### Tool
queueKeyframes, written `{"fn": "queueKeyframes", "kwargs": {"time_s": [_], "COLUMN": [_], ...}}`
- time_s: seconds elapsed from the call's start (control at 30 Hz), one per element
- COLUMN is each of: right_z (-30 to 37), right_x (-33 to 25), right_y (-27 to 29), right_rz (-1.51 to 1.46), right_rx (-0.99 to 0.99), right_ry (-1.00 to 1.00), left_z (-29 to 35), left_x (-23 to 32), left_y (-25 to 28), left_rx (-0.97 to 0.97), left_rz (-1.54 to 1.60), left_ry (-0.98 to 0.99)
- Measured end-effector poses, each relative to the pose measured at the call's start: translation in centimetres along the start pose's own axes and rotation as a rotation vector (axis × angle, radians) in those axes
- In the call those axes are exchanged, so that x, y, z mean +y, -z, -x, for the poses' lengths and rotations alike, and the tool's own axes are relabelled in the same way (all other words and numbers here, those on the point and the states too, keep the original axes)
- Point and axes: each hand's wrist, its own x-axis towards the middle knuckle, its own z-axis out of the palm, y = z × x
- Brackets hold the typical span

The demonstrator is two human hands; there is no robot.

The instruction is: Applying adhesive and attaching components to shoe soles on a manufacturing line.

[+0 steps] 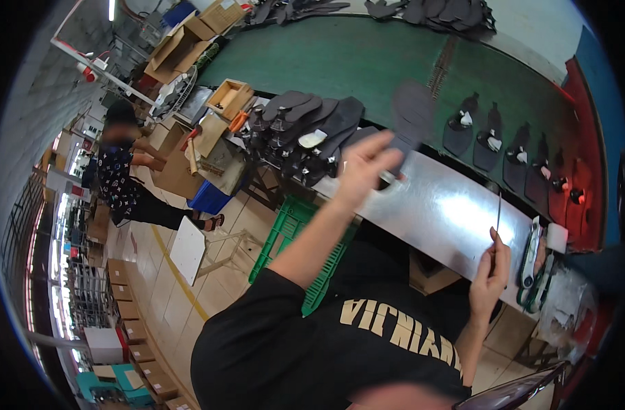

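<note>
My left hand [367,169], smeared by motion, is over the near side of the metal work surface. Its fingers close on the lower end of a dark flat sandal sole [414,113], also blurred, which reaches out over the green belt. My right hand [491,268] pinches a thin, rod-like tool [499,213] that points upward over the metal surface's right part. To the left of my left hand lies a pile of dark sandals [295,126], some with white pieces on them. Several more sandals [489,137] stand in a row on the belt at right.
The green conveyor belt [312,51] runs behind the metal table [435,212]. Scissors [530,256] and clear plastic bags [565,301] are at its right end. A green crate [285,236] and a white stool [188,249] stand left. Another person [124,164] handles a carton [176,160].
</note>
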Motion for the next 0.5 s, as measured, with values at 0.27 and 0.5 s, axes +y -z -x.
{"fn": "queueKeyframes", "kwargs": {"time_s": [0.27, 0.5], "right_z": [-1.3, -1.7], "right_x": [5.0, 6.7], "right_y": [2.9, 3.4], "right_rz": [0.029, 0.227], "right_rx": [0.016, 0.107], "right_ry": [-0.175, -0.170], "left_z": [-7.0, -7.8], "left_x": [12.2, 12.0], "left_y": [19.6, 25.4], "left_rx": [0.382, 0.139], "left_rz": [-0.509, -1.126], "left_ry": [-0.320, 0.096]}}
